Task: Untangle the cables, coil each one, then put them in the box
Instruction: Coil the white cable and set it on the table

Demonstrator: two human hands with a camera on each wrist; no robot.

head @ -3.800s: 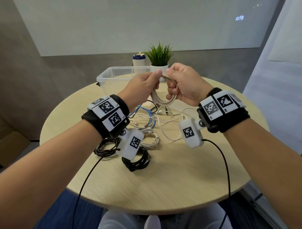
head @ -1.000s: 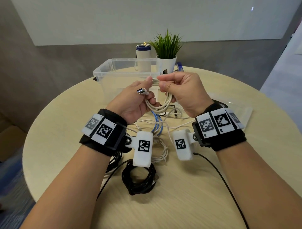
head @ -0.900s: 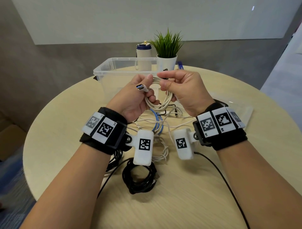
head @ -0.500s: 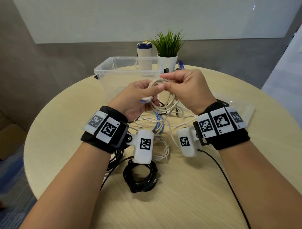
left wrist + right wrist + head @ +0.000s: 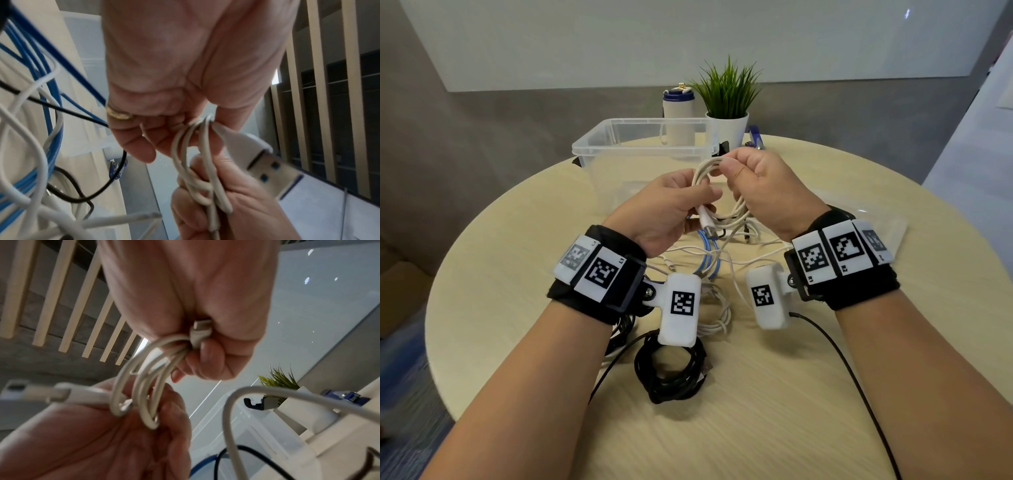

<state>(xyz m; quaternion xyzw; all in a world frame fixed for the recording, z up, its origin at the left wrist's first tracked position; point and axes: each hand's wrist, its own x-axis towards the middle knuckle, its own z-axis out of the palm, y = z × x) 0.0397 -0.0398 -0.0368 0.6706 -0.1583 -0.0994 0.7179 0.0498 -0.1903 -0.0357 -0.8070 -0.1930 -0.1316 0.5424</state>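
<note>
Both hands are raised over the round pale wooden table, working on 1 coiled off-white USB cable. The right hand has its fingers and thumb curled round the top of the loops, pinching them together; the right wrist view shows a small white plug tucked between its thumb and fingers. The left hand grips the lower left side of the same coil, thumb pressed against the strands, with the cable's white USB-A plug sticking out beside its fingers.

Under the hands, on the table, lies a loose tangle of thin white cables, a blue cable and a thin black cable. Nearer the person sit 2 finished coils: a black coiled cable and a white coiled cable, just beside each other.

The clear plastic box stands open at the far side of the table, beyond the hands. Behind it are a white bottle with a blue cap and a green plant in a white pot.
</note>
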